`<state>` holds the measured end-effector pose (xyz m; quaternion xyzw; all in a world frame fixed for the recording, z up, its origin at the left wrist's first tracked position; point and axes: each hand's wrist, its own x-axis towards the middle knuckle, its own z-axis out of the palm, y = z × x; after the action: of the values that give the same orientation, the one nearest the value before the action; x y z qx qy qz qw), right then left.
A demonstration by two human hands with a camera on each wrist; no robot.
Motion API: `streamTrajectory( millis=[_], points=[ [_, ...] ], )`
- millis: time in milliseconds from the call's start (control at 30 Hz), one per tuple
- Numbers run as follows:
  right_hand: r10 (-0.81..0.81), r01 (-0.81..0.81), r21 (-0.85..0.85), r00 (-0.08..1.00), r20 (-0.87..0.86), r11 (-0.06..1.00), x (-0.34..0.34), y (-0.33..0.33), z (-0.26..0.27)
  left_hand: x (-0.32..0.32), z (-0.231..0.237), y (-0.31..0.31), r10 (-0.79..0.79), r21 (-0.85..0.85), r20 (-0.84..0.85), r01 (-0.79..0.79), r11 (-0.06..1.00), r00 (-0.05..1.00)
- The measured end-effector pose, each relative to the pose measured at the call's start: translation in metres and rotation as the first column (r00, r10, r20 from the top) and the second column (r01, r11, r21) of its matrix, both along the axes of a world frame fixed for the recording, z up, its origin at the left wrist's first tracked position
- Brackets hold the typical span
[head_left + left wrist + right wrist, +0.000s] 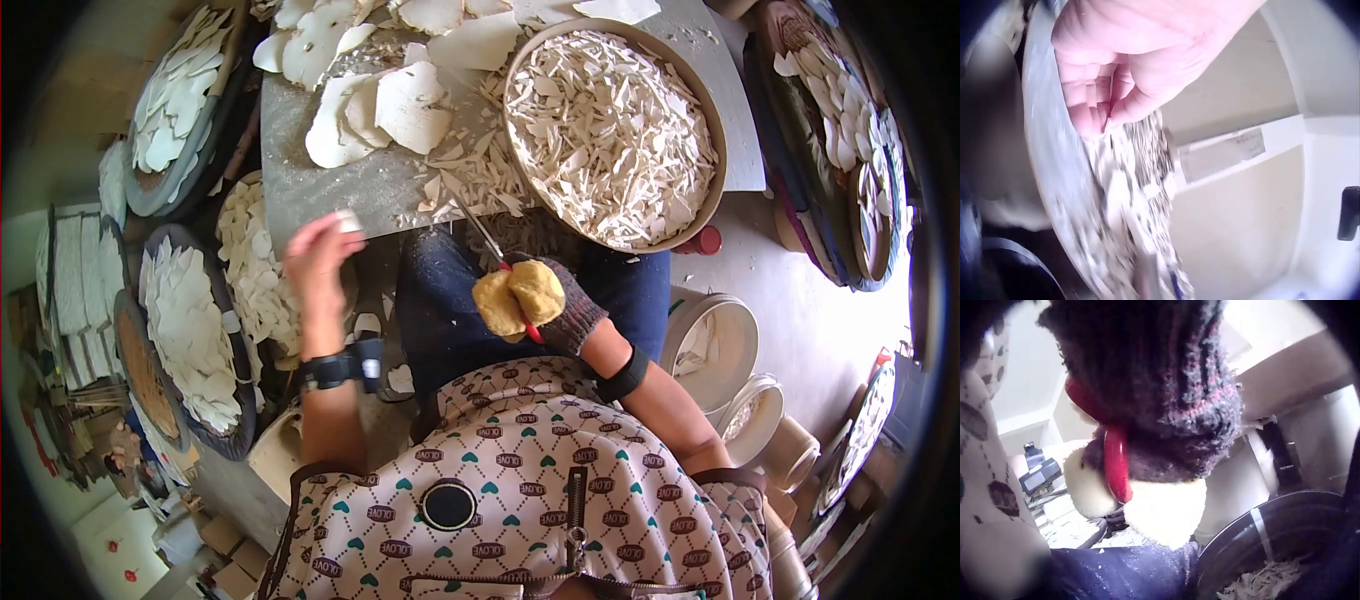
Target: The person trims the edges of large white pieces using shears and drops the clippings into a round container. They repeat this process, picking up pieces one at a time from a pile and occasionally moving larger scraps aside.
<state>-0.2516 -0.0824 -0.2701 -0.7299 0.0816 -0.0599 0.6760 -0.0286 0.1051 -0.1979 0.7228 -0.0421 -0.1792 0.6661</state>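
Closest to us, above the printed apron [450, 450], our gloved right hand [573, 308] grips the red-handled scissors [487, 238], yellow padding [520, 295] bulging round the handles. The blades point away from us, at the table's near edge; we cannot tell how far apart they stand. Our bare left hand [318, 265], off to the left and blurred, pinches a small white piece [1108, 127] between thumb and fingertips — well apart from the blades.

A little farther on, loose slivers [480, 170] lie along the front of the metal table [320, 195], with a stack of flat white sheets [410, 105] behind them. To their right sits the round tray [717, 180], heaped with cut strips [610, 140].

We judge this to be a pause between cuts in trimming the sheets down. The next move would call for either laying the pinched piece aside or bringing it to the blades — then taking another sheet, fingers kept clear of the edge.
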Motion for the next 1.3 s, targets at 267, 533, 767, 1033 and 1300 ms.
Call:
streamTrajectory(
  millis=[267,533,767,1033,1300],
  points=[
    [0.141,0.074,0.662,0.954,-0.266,0.746,0.004,0.021,0.021,0.036,0.034,-0.006,-0.23,0.366,0.47,0.049,0.929,0.852],
    [0.091,-0.013,0.413,0.982,-0.168,0.911,-0.009,0.023,0.068,-0.008,-0.018,-0.149,-0.594,0.72,0.501,0.078,0.69,0.629],
    [0.078,0.138,0.65,0.953,-0.292,0.747,-0.017,0.017,0.061,-0.005,-0.021,-0.154,-0.429,0.537,0.488,0.126,0.834,0.76],
    [-0.177,0.085,0.902,0.984,-0.01,0.423,-0.013,0.002,0.006,-0.05,0.017,-0.105,-0.474,-0.022,-0.041,0.474,0.88,0.879],
    [0.01,0.004,-0.198,0.997,0.07,0.98,-0.012,-0.007,0.019,-0.081,-0.002,-0.104,-0.371,-0.159,-0.08,0.356,0.921,0.925]
  ],
)
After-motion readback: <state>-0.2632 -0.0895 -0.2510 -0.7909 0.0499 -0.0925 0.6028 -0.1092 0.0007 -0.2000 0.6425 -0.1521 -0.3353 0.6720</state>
